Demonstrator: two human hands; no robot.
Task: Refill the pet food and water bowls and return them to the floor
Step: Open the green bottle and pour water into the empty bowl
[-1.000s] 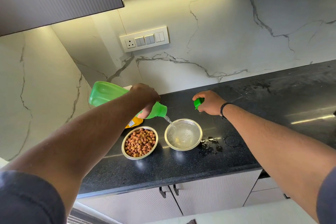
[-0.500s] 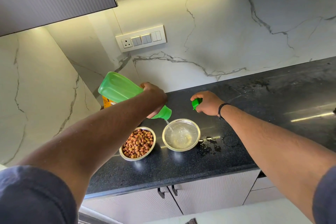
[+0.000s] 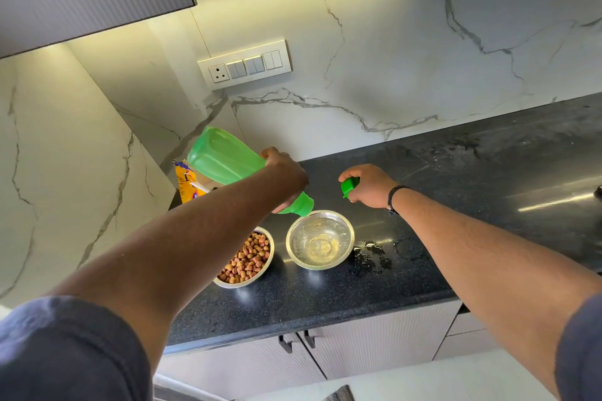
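We see the left hand curled round the neck of a green bottle, tipped mouth-down so its opening hangs just over the far rim of the water bowl. That steel bowl stands on the black worktop near its front edge and holds some clear water. Just left of it, apart, sits the food bowl, filled with brown kibble and partly hidden by the left forearm. The right hand hovers behind the water bowl, fingers curled, pinching the green cap. An orange bag leans in the worktop's far left corner. A small puddle lies right of the water bowl.
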